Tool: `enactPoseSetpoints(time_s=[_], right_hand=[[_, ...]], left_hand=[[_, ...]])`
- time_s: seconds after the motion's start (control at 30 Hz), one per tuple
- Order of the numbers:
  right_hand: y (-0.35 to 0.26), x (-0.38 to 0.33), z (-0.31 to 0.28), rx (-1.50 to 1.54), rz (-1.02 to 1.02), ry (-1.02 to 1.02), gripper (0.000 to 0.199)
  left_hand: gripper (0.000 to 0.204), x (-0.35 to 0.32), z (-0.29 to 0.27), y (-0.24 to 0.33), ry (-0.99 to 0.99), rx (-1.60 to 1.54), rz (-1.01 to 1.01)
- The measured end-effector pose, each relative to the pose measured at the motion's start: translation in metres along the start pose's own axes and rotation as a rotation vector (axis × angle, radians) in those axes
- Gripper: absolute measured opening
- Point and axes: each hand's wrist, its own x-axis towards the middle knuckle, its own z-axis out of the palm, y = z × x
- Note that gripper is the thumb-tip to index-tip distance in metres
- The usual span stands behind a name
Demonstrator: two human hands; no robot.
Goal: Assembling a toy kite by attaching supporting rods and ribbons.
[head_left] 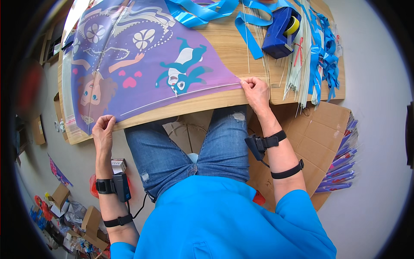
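Note:
A purple printed kite lies spread on the wooden table, its cartoon figures upside down to me. A thin white rod runs along its near edge. My right hand pinches the kite's right corner, at the end of that rod, between thumb and fingers. On the left, my left hand is closed in a pinch at the kite's near edge, close to the rod's other end. Another thin rod runs along the kite's middle, up toward the far side.
A blue tape dispenser stands beyond my right hand. Bundles of white rods and blue ribbons lie at the table's right. Below leans a cardboard box beside rolled purple packs. More boxes clutter the floor at lower left.

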Motion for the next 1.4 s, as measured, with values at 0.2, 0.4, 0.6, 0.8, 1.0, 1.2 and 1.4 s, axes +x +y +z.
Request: enactPoseSetpoints(time_s=[0.2,0.4,0.6,0.8,1.0,1.2,1.4], right_hand=[[-0.003,-0.001,0.000,-0.024,-0.002,0.003,0.018],[-0.002,0.000,0.000,-0.025,-0.015,0.018,0.018],[-0.002,-0.001,0.002,-0.043,-0.049,0.045,0.018],[0.000,0.001,0.003,-0.028,-0.028,0.023,0.017],[0.003,0.002,0.002,-0.062,-0.042,0.027,0.018],[0.008,0.005,0.003,-0.071,-0.041,0.013,0.016],[0.008,0.005,0.005,-0.055,-0.041,0.013,0.017]], left_hand=[[0.012,0.000,0.001,-0.002,0.001,-0.026,0.011],[0.012,0.000,0.003,0.002,-0.004,-0.040,0.006],[0.011,-0.002,0.004,0.006,0.009,-0.014,-0.001],[0.011,-0.002,0.004,0.006,0.023,-0.030,0.002],[0.011,-0.004,0.006,0.009,0.029,-0.025,-0.013],[0.011,-0.006,0.007,0.016,0.025,-0.023,-0.030],[0.012,-0.007,0.005,0.017,0.027,-0.013,-0.032]])
